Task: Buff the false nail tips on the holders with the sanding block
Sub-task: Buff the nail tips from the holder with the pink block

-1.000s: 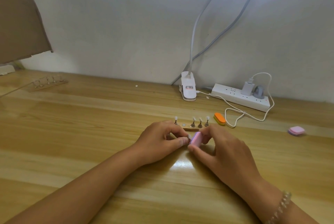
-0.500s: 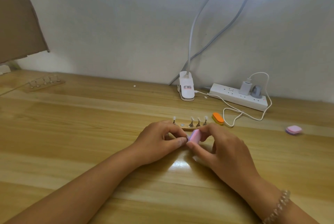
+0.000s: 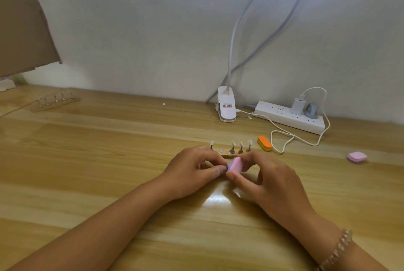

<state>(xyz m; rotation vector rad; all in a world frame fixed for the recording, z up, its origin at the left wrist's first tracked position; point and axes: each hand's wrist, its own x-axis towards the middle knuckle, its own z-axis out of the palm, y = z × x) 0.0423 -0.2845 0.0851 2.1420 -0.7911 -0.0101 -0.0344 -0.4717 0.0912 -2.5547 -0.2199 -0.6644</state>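
Head cam has your right hand (image 3: 269,181) pinching the pink sanding block (image 3: 236,165), long axis running 7 to 1 o'clock, touching your left hand (image 3: 192,172) at its 3 o'clock, which pinches what's probably a nail tip holder (fingers hide it), spare holders (image 3: 240,149) just past at 12.

I see the sanding block (image 3: 235,165) between left grip (image 3: 192,172) and right grip (image 3: 269,180) on the surface (image 3: 87,172), holder strip (image 3: 231,153) just behind, spare block (image 3: 264,143) right of it, small pad (image 3: 356,157) far right, power strip (image 3: 288,117) and lamp clamp (image 3: 227,107) at the back wall, second rack (image 3: 55,101) far back-left.
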